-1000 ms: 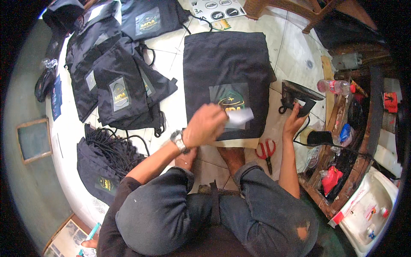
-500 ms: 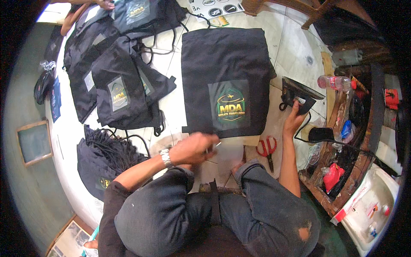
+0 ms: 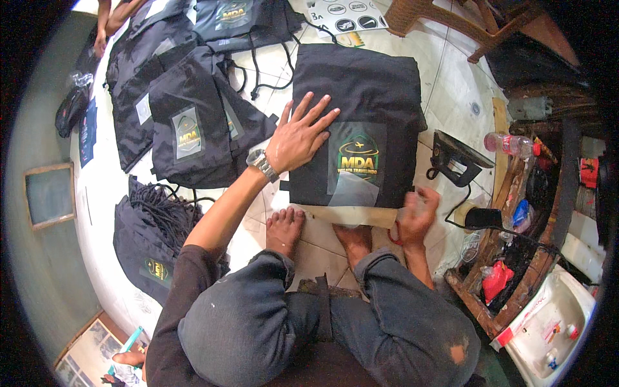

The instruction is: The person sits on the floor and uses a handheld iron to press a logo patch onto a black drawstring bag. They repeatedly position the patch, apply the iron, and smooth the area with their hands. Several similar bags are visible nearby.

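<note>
A black fabric drawstring bag (image 3: 361,84) lies flat on the floor before me, with a gold and green printed film (image 3: 358,155) near its lower part. A pale translucent sheet (image 3: 353,190) overlaps the film's lower edge, tilted. Pressed on the bag's left side is my left hand (image 3: 300,138), fingers spread, nothing held. My right hand (image 3: 420,209) is curled beside the bag's lower right corner, its fingers smeared by motion. Red-handled scissors (image 3: 397,236) show partly below it. A black iron (image 3: 458,158) stands on the floor to the right, with no hand on it.
More black bags (image 3: 190,97) pile up at left, and a bundle with cords (image 3: 151,226) sits nearer. At right are a plastic bottle (image 3: 512,144), a wooden frame (image 3: 509,284) with odds and ends, and a white basin (image 3: 548,329). Another person's hand (image 3: 100,42) shows far left.
My right hand has let go of the iron and come in to the bag's lower right corner. My left hand has moved up onto the bag. The translucent sheet now overlaps the printed film.
</note>
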`<state>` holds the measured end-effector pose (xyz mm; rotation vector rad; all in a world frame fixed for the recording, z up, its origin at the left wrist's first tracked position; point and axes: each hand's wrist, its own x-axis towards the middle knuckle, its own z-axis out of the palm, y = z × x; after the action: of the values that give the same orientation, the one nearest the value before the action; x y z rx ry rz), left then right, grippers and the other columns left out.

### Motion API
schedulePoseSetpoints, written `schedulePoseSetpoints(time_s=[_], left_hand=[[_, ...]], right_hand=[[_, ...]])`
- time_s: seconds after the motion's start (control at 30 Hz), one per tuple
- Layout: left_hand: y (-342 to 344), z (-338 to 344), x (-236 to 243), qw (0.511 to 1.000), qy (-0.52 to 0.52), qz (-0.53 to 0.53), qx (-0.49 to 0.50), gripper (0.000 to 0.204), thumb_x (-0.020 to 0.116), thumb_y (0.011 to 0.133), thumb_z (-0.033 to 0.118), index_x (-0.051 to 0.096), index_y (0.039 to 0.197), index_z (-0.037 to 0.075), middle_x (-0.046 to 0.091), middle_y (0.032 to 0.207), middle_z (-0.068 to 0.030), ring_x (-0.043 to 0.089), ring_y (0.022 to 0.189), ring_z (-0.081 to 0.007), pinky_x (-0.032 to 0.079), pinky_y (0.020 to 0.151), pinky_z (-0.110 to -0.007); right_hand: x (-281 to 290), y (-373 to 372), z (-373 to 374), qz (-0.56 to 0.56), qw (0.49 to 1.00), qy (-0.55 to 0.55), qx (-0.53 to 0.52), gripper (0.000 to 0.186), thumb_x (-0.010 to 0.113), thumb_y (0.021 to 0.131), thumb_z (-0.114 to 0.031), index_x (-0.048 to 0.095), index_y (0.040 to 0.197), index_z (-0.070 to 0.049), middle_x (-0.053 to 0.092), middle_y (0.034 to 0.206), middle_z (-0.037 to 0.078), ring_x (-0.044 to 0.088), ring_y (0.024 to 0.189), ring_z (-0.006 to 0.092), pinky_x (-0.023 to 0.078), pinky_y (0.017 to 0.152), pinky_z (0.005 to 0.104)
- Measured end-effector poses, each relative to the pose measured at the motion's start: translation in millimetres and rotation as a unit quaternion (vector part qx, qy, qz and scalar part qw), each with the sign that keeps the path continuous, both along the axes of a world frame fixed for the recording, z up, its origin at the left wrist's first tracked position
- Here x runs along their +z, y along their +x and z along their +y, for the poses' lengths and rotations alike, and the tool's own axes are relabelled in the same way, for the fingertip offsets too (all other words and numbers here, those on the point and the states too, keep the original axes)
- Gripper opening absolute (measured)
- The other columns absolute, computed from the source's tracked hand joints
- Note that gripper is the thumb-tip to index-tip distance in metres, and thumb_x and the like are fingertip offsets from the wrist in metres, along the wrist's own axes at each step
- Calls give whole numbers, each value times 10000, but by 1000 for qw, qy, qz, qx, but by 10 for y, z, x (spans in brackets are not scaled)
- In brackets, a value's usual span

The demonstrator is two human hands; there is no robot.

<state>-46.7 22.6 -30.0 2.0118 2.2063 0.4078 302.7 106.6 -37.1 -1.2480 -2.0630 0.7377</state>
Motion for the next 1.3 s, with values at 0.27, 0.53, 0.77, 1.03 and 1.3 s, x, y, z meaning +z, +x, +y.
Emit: schedulePoseSetpoints(time_s=[0.27, 0.53, 0.77, 1.03, 1.3], left_hand=[[180, -40, 35, 998, -18, 25, 50, 581, 532, 1044, 353, 398, 1593, 217, 257, 1711, -64, 179, 1583, -353, 153, 1238, -635], [688, -387, 22, 995, -40, -27, 88, 730, 559, 997, 465, 336, 1622, 161, 256, 1711, -86, 174, 1587, -336, 152, 1225, -649], [655, -383, -40, 994, -48, -39, 90, 733, 546, 999, 474, 321, 1631, 179, 235, 1721, -61, 158, 1593, -320, 152, 1204, -689], [681, -390, -83, 993, -56, -44, 98, 757, 557, 998, 478, 292, 1644, 183, 191, 1736, -51, 110, 1605, -311, 81, 1207, -703], [840, -912, 124, 993, -45, -100, 42, 441, 622, 979, 385, 603, 1286, 69, 558, 1285, -152, 537, 1188, -322, 429, 977, -476]], right_hand=[[509, -729, -529, 63, 793, 22, 606, 273, 773, 855, -249, 681, 977, -22, 695, 957, 142, 686, 918, 333, 546, 878, 470], [111, -946, 34, -217, 902, 191, 321, 574, 652, 944, -527, 607, 1433, -230, 364, 1647, 100, 293, 1520, 334, 218, 1165, 646], [4, -865, 12, -274, 894, 179, 307, 672, 536, 942, -689, 531, 1513, -334, 214, 1728, 45, 114, 1589, 337, 53, 1192, 692], [30, -829, 7, -299, 896, 170, 281, 657, 513, 951, -700, 553, 1498, -337, 240, 1720, 53, 175, 1573, 351, 68, 1183, 704], [325, -718, 164, -138, 962, 159, 175, 559, 543, 1020, -533, 579, 1427, -152, 430, 1581, 128, 339, 1479, 365, 173, 1182, 622]])
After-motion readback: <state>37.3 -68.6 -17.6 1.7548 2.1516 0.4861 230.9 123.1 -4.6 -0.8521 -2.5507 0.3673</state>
